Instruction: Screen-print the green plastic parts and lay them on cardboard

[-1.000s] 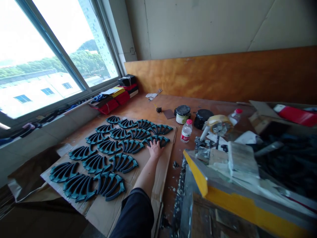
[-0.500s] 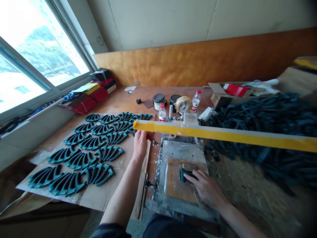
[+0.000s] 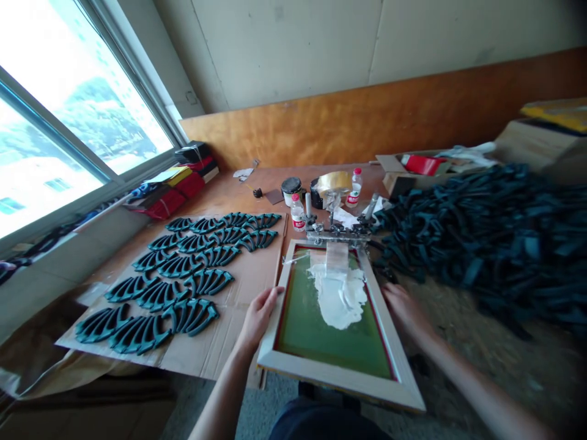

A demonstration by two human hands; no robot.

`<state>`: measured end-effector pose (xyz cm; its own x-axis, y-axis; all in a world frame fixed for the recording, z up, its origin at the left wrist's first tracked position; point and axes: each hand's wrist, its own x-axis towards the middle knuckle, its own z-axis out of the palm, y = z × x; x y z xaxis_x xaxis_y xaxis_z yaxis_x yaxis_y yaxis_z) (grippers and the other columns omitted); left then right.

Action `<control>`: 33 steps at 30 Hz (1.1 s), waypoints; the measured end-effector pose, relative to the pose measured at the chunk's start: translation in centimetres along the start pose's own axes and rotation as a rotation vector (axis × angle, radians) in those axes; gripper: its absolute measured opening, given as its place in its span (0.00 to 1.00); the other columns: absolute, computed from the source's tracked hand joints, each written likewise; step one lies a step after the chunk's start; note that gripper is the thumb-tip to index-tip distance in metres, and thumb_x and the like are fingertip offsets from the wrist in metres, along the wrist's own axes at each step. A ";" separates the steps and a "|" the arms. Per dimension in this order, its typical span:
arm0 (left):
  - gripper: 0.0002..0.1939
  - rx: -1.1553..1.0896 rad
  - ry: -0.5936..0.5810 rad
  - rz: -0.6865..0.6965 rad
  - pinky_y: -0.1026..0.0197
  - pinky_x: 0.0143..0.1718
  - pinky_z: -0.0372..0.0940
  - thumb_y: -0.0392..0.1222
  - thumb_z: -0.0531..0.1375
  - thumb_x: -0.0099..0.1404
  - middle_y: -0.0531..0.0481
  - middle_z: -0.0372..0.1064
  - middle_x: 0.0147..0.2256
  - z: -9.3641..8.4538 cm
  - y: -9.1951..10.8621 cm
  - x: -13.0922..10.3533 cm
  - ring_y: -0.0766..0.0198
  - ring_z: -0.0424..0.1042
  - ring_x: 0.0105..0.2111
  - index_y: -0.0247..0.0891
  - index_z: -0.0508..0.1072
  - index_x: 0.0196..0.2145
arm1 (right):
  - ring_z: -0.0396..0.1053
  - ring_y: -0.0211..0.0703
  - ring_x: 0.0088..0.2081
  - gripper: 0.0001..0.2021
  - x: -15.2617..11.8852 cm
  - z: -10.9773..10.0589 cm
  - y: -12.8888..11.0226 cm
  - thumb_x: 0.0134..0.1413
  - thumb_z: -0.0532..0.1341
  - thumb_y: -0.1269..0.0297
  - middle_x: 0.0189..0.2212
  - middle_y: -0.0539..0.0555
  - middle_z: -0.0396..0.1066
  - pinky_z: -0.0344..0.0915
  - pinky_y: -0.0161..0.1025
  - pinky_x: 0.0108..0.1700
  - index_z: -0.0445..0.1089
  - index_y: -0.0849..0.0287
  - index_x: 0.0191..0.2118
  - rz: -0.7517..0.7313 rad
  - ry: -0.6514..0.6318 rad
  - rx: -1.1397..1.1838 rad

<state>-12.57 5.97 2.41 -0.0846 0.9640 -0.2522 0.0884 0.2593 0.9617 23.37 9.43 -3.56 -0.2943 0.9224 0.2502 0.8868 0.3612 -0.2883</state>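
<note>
A wooden-rimmed screen printing frame [image 3: 410, 391] lies lowered in front of me, with green mesh and a thick patch of white ink [image 3: 342, 299] on it. A pale squeegee [image 3: 337, 260] rests in the ink at the far end. My left hand [image 3: 259, 315] is closed on the left rail, thumb near the top edge. Beside the right rail is my right hand [image 3: 406, 308], its fingertips blurred and partly hidden near dark pieces. The wooden jig and the dark green piece seen on it earlier are covered by the frame.
Rows of dark green curved pieces [image 3: 142, 333] lie on cardboard [image 3: 233, 293] at left. A large heap of similar pieces [image 3: 458, 232] fills the right. Behind the frame stand metal clamps [image 3: 337, 232], bottles [image 3: 298, 214], an ink tub [image 3: 291, 190] and a tape roll [image 3: 334, 181].
The raised frame has swung down flat over the jig, my left hand coming down with it. My right hand has left the dark green piece and moved right, beside the frame.
</note>
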 end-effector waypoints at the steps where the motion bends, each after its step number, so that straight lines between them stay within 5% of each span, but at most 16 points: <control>1: 0.33 0.011 0.001 -0.019 0.64 0.30 0.64 0.61 0.59 0.58 0.50 0.72 0.30 0.1 -2.0 0.0 0.62 0.70 0.30 0.35 0.70 0.54 | 0.68 0.49 0.40 0.14 1.0 -0.9 0.2 0.60 0.50 0.69 0.38 0.59 0.70 0.67 0.44 0.41 0.73 0.59 0.42 0.034 0.050 -0.001; 4: 0.40 0.075 0.031 -0.021 0.63 0.30 0.64 0.58 0.59 0.58 0.52 0.71 0.28 0.7 -6.9 1.1 0.63 0.69 0.29 0.34 0.59 0.62 | 0.65 0.52 0.49 0.19 4.9 -2.9 -1.4 0.59 0.56 0.62 0.50 0.61 0.65 0.65 0.46 0.49 0.65 0.58 0.55 -0.012 0.175 -0.027; 6: 0.37 0.148 0.049 0.005 0.63 0.32 0.64 0.55 0.58 0.60 0.51 0.71 0.29 1.0 -8.9 2.0 0.63 0.70 0.30 0.35 0.58 0.63 | 0.62 0.54 0.52 0.25 7.2 -3.2 -3.8 0.54 0.62 0.62 0.53 0.62 0.62 0.63 0.47 0.52 0.61 0.60 0.58 -0.117 0.137 -0.068; 8: 0.34 0.206 0.042 0.016 0.62 0.34 0.65 0.53 0.56 0.62 0.50 0.73 0.32 1.0 -9.8 2.6 0.62 0.71 0.31 0.35 0.59 0.62 | 0.64 0.52 0.48 0.21 8.5 -2.6 -6.1 0.51 0.64 0.67 0.47 0.60 0.66 0.64 0.45 0.48 0.65 0.60 0.52 -0.167 0.023 -0.103; 11: 0.32 0.263 0.024 0.008 0.61 0.37 0.65 0.51 0.54 0.63 0.49 0.75 0.34 0.8 -10.0 2.8 0.61 0.72 0.33 0.36 0.59 0.62 | 0.66 0.47 0.41 0.06 7.9 -1.0 -8.0 0.53 0.59 0.74 0.36 0.55 0.70 0.65 0.40 0.41 0.68 0.59 0.38 -0.197 -0.143 -0.105; 15: 0.29 0.294 0.009 0.017 0.61 0.39 0.66 0.50 0.53 0.64 0.48 0.75 0.35 0.6 -9.5 2.4 0.60 0.73 0.36 0.37 0.61 0.60 | 0.65 0.46 0.37 0.10 3.6 -0.1 -8.1 0.52 0.53 0.80 0.31 0.56 0.69 0.62 0.39 0.40 0.68 0.61 0.31 -0.356 -0.167 -0.066; 19: 0.28 0.279 -0.003 0.022 0.61 0.39 0.66 0.50 0.53 0.65 0.48 0.75 0.35 0.7 -9.1 2.2 0.59 0.73 0.36 0.38 0.62 0.59 | 0.64 0.46 0.37 0.09 1.5 -1.3 -7.2 0.52 0.53 0.79 0.31 0.55 0.69 0.61 0.40 0.40 0.68 0.60 0.32 -0.603 -0.237 0.047; 22: 0.28 0.236 -0.017 0.029 0.60 0.38 0.66 0.51 0.53 0.64 0.47 0.75 0.35 0.8 -9.0 2.2 0.59 0.73 0.36 0.36 0.62 0.59 | 0.64 0.44 0.35 0.09 2.3 -1.9 -7.0 0.50 0.55 0.79 0.29 0.52 0.68 0.61 0.39 0.38 0.68 0.58 0.30 -0.557 -0.279 0.117; 25: 0.30 0.196 -0.007 0.021 0.61 0.37 0.66 0.52 0.55 0.63 0.48 0.75 0.34 0.8 -9.0 2.2 0.60 0.73 0.35 0.36 0.63 0.59 | 0.65 0.46 0.38 0.11 2.2 -1.1 -7.3 0.52 0.54 0.79 0.32 0.54 0.70 0.62 0.40 0.40 0.71 0.59 0.34 -0.480 -0.118 0.106; 28: 0.32 0.169 0.018 -0.017 0.62 0.34 0.65 0.54 0.57 0.61 0.50 0.74 0.31 0.8 -9.0 2.3 0.61 0.73 0.32 0.36 0.64 0.58 | 0.65 0.47 0.42 0.15 0.4 -0.2 -7.3 0.55 0.50 0.79 0.36 0.58 0.71 0.63 0.43 0.44 0.72 0.61 0.40 -0.583 -0.016 0.089; 33: 0.35 0.097 0.008 -0.048 0.63 0.29 0.64 0.55 0.59 0.58 0.53 0.71 0.26 0.7 -8.0 2.0 0.63 0.70 0.27 0.34 0.63 0.59 | 0.67 0.47 0.41 0.10 2.0 -1.4 -7.5 0.58 0.56 0.71 0.36 0.55 0.72 0.63 0.43 0.46 0.72 0.58 0.42 -0.500 -0.117 0.107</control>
<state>-12.71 5.87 -5.86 -0.0989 0.9500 -0.2962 0.1798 0.3098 0.9336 16.62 8.30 0.44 -0.7159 0.6404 0.2781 0.5880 0.7678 -0.2544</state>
